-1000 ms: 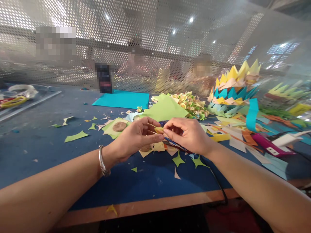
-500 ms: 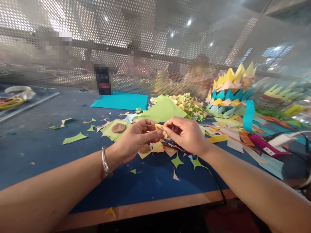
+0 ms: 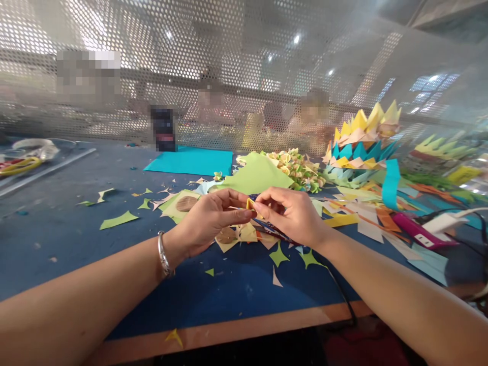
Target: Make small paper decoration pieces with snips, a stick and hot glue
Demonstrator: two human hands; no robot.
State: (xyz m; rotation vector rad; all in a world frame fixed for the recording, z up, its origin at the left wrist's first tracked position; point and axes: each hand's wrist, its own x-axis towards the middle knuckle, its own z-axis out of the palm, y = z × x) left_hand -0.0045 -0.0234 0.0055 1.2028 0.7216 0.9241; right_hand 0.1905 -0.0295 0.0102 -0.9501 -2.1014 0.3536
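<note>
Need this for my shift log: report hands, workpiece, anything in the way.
Left hand, right hand: both on small yellow paper piece. Piece bent, held above table. Paper scraps scattered around.

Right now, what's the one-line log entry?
left hand: touching yellow paper | right hand: pinching same paper | green scraps: on blue table

We look across a broad table (image 3: 72,249) with a blue top and a brown front edge (image 3: 213,333). Along its far side we see a grey screen (image 3: 229,46) full of small round holes, crossed by a darker bar (image 3: 259,86). Small white lights (image 3: 296,39) glow in the upper part of our view, and at the upper right we make out bright, bluish panes (image 3: 434,86), perhaps a window. Below the table we find darkness and a dull red patch (image 3: 366,348), too dim to identify.
</note>
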